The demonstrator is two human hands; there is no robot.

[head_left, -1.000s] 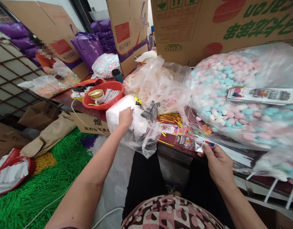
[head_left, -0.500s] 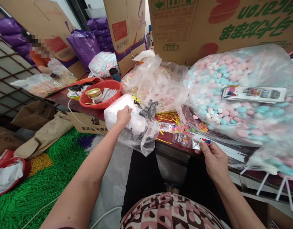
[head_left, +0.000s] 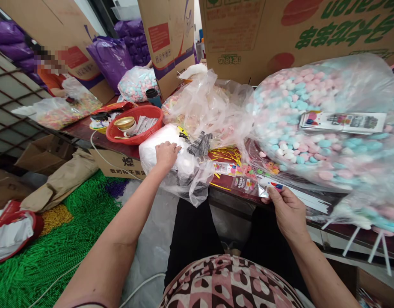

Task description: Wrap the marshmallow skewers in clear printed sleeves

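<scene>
My left hand (head_left: 167, 155) rests on a clear plastic bag full of white material (head_left: 156, 143), at the table's front edge. Its fingers are curled at the bag's top, and what they pinch, if anything, is hidden. My right hand (head_left: 287, 207) pinches a small printed packet (head_left: 264, 187) between thumb and fingers, low over the table edge. Flat printed packets (head_left: 243, 183) lie just left of it, with small colourful candies (head_left: 251, 171) behind. White sticks (head_left: 309, 201) lie to the right. A bundle of striped strips (head_left: 199, 144) sits beside the white bag.
Behind the white bag stands a red basin (head_left: 137, 136) with a gold bowl (head_left: 124, 123). Yellow twist ties (head_left: 227, 155) lie mid-table. A big bag of pastel candies (head_left: 296, 98) fills the right, with a stack of wrappers (head_left: 342, 122) on it. Cardboard boxes (head_left: 235, 64) line the back.
My left hand's fingers have shifted a little on the white bag. My right hand, still pinching the packet, has moved very slightly. The view has tilted slightly.
</scene>
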